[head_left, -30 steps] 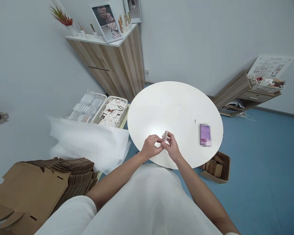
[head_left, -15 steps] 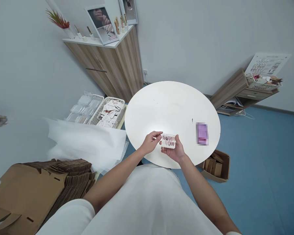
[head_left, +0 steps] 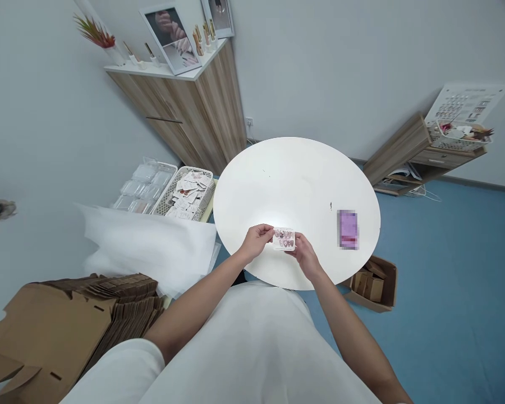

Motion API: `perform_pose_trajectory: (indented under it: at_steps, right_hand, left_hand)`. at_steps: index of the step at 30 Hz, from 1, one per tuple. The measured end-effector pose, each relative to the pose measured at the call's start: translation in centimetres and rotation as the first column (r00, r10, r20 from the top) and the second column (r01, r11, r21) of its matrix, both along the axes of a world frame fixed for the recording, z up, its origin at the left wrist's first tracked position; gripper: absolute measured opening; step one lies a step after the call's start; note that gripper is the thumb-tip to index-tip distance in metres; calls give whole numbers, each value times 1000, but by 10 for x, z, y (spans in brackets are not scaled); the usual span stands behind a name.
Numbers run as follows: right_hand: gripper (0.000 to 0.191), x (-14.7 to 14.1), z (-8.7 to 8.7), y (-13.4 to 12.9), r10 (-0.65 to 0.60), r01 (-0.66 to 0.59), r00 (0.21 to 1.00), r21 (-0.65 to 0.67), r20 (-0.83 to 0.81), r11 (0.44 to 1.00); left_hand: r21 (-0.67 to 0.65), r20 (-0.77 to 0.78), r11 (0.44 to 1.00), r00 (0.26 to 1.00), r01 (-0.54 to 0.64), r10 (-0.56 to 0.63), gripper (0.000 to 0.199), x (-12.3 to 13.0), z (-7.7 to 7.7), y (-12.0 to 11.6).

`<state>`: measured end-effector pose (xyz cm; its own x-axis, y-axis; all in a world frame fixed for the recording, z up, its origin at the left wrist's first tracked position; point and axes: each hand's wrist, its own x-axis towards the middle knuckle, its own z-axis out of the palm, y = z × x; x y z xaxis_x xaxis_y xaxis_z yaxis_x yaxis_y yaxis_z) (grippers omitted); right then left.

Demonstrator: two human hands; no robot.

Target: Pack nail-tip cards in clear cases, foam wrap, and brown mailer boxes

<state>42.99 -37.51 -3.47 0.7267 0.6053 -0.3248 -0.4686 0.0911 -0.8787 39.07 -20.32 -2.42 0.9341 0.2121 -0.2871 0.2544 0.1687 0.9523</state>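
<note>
One smooth white table with a rounded outline has its near edge partly hidden by shirt and forearms. Below its near right edge, one open cardboard carton, partly covered, holds brown pieces. Two bare hands are toward the near edge: the left hand pinches with thumb and fingers, the right hand clamps, some fingertips hidden. Near the right edge, one purple rectangle is pixelated beyond recognition. One flat press-on nail card is gripped between both hands, its two pinkish rows too small to count.
</note>
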Motion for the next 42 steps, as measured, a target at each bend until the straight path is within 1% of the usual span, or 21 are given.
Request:
perform_pose_trajectory:
  at_steps: [1,2,4,7,9,13,16,19,22,24,26,28,30,32,35,38,42]
  right_hand:
    - [56,0,-2,-2,-30,36,994,-51,105,998]
    - [64,-1,-3,-5,-30,49,980,-94,195,994]
    - [76,0,-4,-9,29,28,946,-168,324,985]
    - [73,2,-4,-11,119,2,889,-263,443,965]
    - [69,3,-5,-10,165,-13,868,-310,468,951]
    - [64,6,-12,-5,212,-52,873,-348,439,936]
    - [63,5,-17,1,202,-49,883,-344,425,938]
    - [62,4,-19,12,187,-42,895,-342,405,939]
    - [60,3,-21,29,189,-48,908,-355,374,934]
    - [59,3,-23,46,189,-50,915,-363,357,930]
    - [59,3,-27,66,190,-53,918,-368,348,928]
    - [59,4,-30,89,198,-57,918,-379,344,924]
    - [58,4,-34,112,214,-66,916,-399,338,914]
    - [58,5,-38,133,234,-77,913,-421,335,904]
    - [59,7,-47,158,255,-84,906,-446,338,891]
    - [60,9,-58,177,269,-89,905,-471,330,878]
    - [61,13,-75,197,286,-103,911,-509,296,854]
  left_hand:
    - [0,-11,1000,1000,-14,14,23,0,-2,2]
    - [-1,-18,1000,1000,-21,21,24,1,-3,4]
    - [-1,-23,1000,999,-24,24,25,1,-7,7]
    - [8,-30,1000,999,-23,23,26,-1,-11,10]
    - [30,-40,999,999,-31,32,27,-4,-12,10]
    - [82,-49,996,999,-19,23,27,-8,-16,12]
    - [157,-35,987,999,40,-35,27,-11,-20,21]
    - [300,-37,943,990,144,-139,32,-16,-23,36]
    - [402,-59,885,972,233,-229,42,-21,-23,52]
    - [422,-58,877,972,230,-227,50,-24,-25,64]
    - [427,-52,886,983,180,-174,55,-25,-28,76]
    - [422,-52,901,995,102,-88,57,-26,-33,90]
    - [407,-57,913,998,33,-10,56,-25,-40,107]
    - [377,-66,926,997,-8,36,54,-24,-49,125]
    - [307,-112,951,992,-25,62,55,-23,-61,149]
    - [227,-173,973,981,-49,90,56,-20,-71,168]
    - [202,-221,977,969,-62,107,52,-16,-84,186]
